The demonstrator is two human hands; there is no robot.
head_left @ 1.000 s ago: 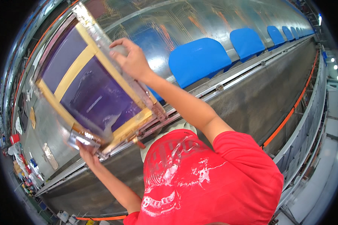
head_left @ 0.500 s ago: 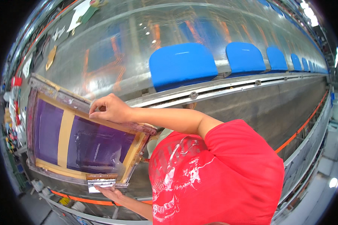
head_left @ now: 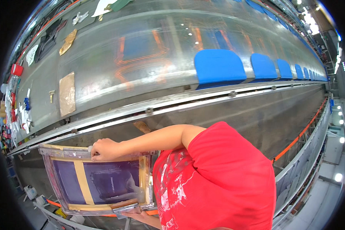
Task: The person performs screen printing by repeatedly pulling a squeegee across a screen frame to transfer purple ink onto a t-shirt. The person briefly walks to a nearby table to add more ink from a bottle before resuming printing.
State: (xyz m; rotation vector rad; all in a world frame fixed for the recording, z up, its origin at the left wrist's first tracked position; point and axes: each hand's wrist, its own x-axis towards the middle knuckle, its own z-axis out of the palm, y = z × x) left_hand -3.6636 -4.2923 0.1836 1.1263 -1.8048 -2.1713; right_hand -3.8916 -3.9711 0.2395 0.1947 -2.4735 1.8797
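Observation:
A screen-printing frame (head_left: 50,168) with dark purple mesh and tan tape is beside the long table's near rail. Closed over its upper edge, my right hand (head_left: 106,149) grips the frame. Down at the frame's lower edge, my left hand (head_left: 137,214) holds a squeegee (head_left: 124,206) with a metal body and a brown strip. The squeegee overlaps the frame's lower rim; whether it touches is unclear. Some of my left fingers are hidden under it. A wet sheen shows on the mesh near the squeegee.
The long grey table (head_left: 103,73) has a metal rail (head_left: 180,100) along its near edge. Blue rounded panels (head_left: 220,67) line up on it to the right. A brown paper sheet (head_left: 68,94) lies at the left. An orange strip (head_left: 299,134) runs beyond the aisle.
The frame has come off the table and rail toward my side, with my right hand on it. The squeegee has moved along with it in my left hand. My view has shifted.

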